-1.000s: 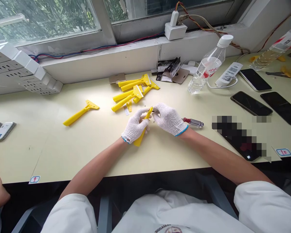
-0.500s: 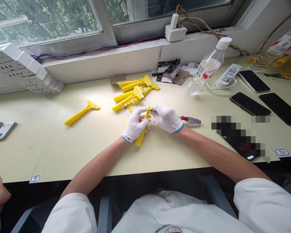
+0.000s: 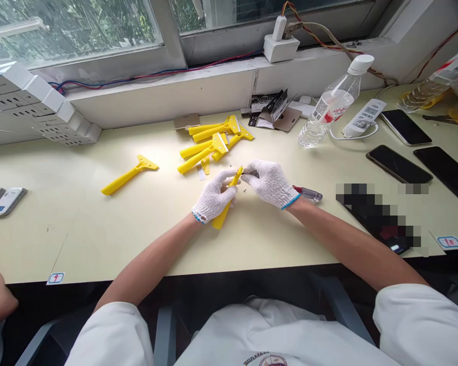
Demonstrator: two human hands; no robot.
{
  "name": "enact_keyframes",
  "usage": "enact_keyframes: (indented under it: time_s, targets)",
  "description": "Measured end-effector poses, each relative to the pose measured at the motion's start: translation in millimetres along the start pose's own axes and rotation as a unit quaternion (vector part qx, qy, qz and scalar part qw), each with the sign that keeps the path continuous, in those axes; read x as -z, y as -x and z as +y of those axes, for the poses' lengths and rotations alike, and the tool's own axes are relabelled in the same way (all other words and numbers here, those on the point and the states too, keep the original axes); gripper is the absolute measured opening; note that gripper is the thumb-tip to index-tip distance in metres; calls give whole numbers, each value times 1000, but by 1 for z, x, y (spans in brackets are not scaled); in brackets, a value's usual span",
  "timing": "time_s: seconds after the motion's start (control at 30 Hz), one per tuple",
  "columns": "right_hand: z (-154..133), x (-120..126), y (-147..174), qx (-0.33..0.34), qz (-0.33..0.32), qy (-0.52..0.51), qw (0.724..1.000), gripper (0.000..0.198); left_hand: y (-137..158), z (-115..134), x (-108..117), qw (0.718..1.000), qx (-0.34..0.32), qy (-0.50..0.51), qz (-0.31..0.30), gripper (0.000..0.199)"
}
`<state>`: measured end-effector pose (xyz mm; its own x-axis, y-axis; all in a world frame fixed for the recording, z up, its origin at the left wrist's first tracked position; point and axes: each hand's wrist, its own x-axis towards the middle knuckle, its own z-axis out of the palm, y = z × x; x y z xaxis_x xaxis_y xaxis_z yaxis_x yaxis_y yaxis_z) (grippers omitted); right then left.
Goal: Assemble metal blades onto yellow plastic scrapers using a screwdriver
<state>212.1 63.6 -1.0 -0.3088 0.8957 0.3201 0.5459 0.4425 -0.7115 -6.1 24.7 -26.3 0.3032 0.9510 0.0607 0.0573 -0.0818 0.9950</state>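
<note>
On the left a lone yellow scraper [image 3: 130,175] lies on the table [image 3: 99,223], well clear of the work. Nearer the middle, the gloved left hand [image 3: 212,197] is closed around the handle of the yellow scraper in hand [image 3: 227,200], holding it tilted with its head end up and away from the person. The likeliest slip is at that head: a loose screw [image 3: 245,191] lies on the table just beside the hands, small enough to be knocked away by a glove or forearm, and the thick knit glove could let a small part drop unnoticed. The gloved right hand [image 3: 269,183] pinches at the scraper's head, fingertips narrowed on something too small to make out. A screwdriver [image 3: 308,193] lies just beside the right wrist, where the forearm could roll it off.
</note>
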Motion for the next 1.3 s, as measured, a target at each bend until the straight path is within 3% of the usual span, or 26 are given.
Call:
enact_keyframes:
  time_s: [0.23, 0.4, 0.7, 0.87, 0.97, 1.1, 1.3]
  targets:
    - [-16, 12, 2, -10, 2, -82, 997, 17, 0, 0, 9, 995, -61, -82, 5, 48]
    - [-17, 9, 4, 1, 21, -72, 997, 15, 0, 1, 11, 991, -75, -107, 7, 50]
    - [6, -8, 8, 64, 33, 66, 995, 20, -3, 7, 5, 999, 44, -17, -1, 71]
    - [23, -6, 1, 34, 27, 148, 988, 24, -8, 11, 13, 997, 71, -11, 40, 65]
    - [35, -1, -6, -11, 28, 176, 984, 25, -11, 13, 22, 995, 63, -66, 50, 57]
    - [53, 3, -15, -71, 21, 206, 976, 32, -13, 13, 36, 973, 15, -227, 48, 61]
    - [66, 4, -20, -106, 12, 229, 967, 34, -14, 10, 54, 935, -79, -342, -45, 75]
